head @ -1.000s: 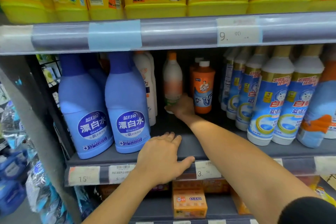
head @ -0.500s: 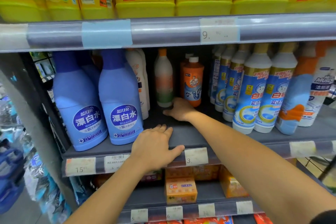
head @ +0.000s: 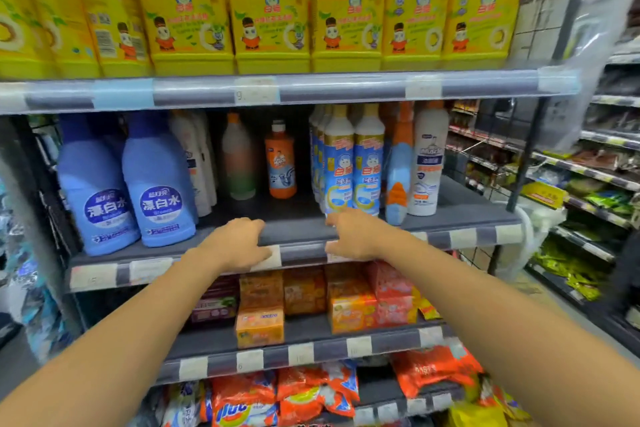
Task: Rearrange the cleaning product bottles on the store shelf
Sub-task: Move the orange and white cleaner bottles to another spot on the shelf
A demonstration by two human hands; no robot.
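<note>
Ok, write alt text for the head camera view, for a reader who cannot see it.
The left hand and right hand rest on the front edge of a store's middle shelf, holding no bottle. Behind them stand two blue bleach bottles, an orange bottle and blue-and-white bottles; yellow jugs fill the shelf above.

Blue bottle [head: 159, 180] reads 漂白水; shelf tag [head: 255, 94] shows 9.
</note>
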